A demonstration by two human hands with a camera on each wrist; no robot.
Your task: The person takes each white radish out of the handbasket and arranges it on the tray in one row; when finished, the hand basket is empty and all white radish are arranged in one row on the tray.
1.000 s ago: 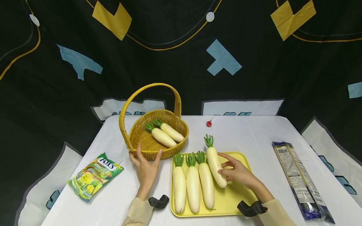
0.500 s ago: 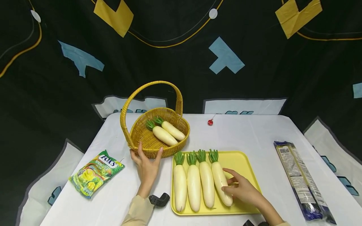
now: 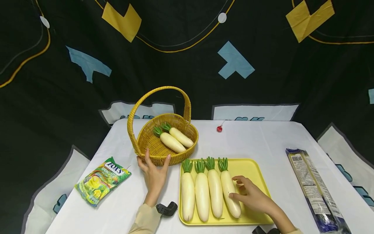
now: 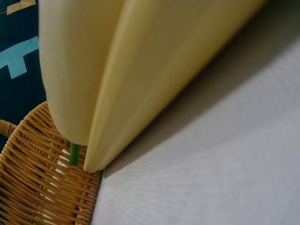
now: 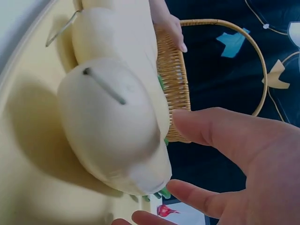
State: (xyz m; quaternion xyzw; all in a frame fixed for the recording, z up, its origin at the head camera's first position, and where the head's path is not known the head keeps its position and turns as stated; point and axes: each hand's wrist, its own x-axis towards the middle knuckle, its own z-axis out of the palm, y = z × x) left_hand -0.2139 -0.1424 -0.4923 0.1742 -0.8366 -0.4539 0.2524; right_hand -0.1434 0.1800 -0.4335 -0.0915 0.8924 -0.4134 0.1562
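Note:
My left hand (image 3: pixel 155 178) touches the near rim of a yellow wicker basket (image 3: pixel 150 144), its index finger and thumb spread apart. Inside the basket lie two white radishes (image 3: pixel 172 142) with green tops. Several more radishes (image 3: pixel 202 196) lie side by side on a yellow tray (image 3: pixel 251 169). Beside the rightmost radish (image 3: pixel 229 191) is my right hand (image 3: pixel 254 196), thumb and fingers spread loosely, holding nothing. In the right wrist view the thumb and index finger stand close along that radish (image 5: pixel 108 122); exact contact cannot be told. The left wrist view shows the tray's side (image 4: pixel 154 70) close up.
A green candy bag (image 3: pixel 103 181) lies at the left of the white table (image 3: pixel 251 138). A long blue and clear package (image 3: pixel 314 190) lies at the right. A small red object (image 3: pixel 219 129) sits near the back edge. Behind hangs a dark patterned cloth (image 3: pixel 181 71).
The rightmost radish has come down from a tilted position onto the tray beside the others. My right hand has let go of it and stays next to it. The left hand stays at the basket.

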